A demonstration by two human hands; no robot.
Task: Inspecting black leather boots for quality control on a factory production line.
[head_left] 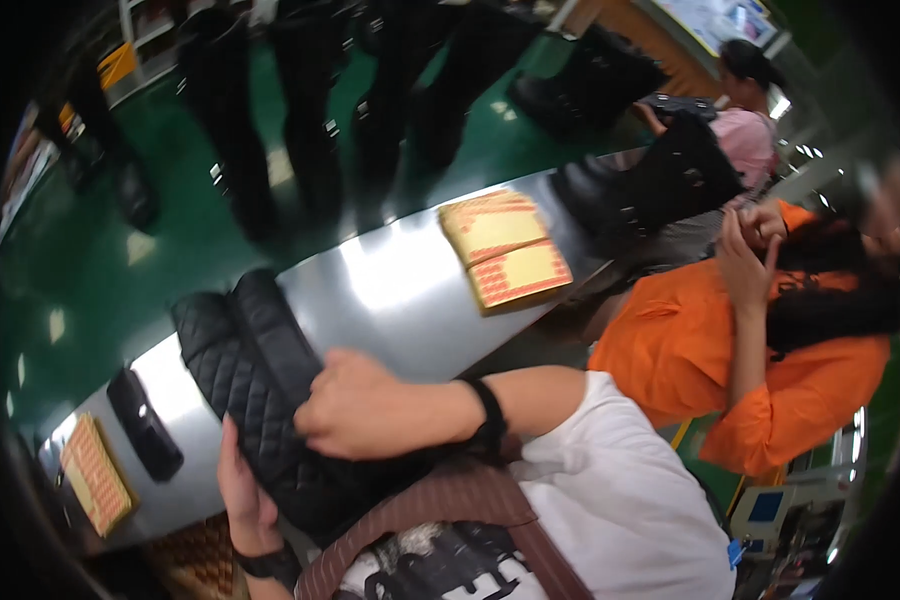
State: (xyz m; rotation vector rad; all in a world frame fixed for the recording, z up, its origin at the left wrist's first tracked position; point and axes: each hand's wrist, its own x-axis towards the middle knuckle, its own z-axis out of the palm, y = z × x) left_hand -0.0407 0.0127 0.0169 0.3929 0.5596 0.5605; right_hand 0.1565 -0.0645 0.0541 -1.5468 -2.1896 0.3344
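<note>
From the head camera, tilted hard to one side, the grey metal table (390,280) runs as a long band from lower left to upper right, and everything else sits off it. A black quilted bag (260,390) lies at the near end of the table, partly over its edge and against the person's body. The right hand (355,405) rests on top of the bag, fingers curled down and clamped over its quilted face, a dark band at the wrist. The left hand (242,490) comes up from below the table edge and grips the bag's lower side, fingers wrapped round it with a dark wristband too; how tightly it pinches I cannot tell.

On the table just left of the bag lies a small black oblong object (145,425), and beyond that, at the table's far left end, a yellow sheet with a red grid pattern (95,475). Further up the table, well apart from the bag, sits a stack of similar yellow sheets (505,250).

Off the table's right side a person in an orange shirt (740,350) stands with hands raised to the head. Behind them is another person in a pink top (750,135). Across the table, dark garments (310,110) hang over a green floor (80,270).
</note>
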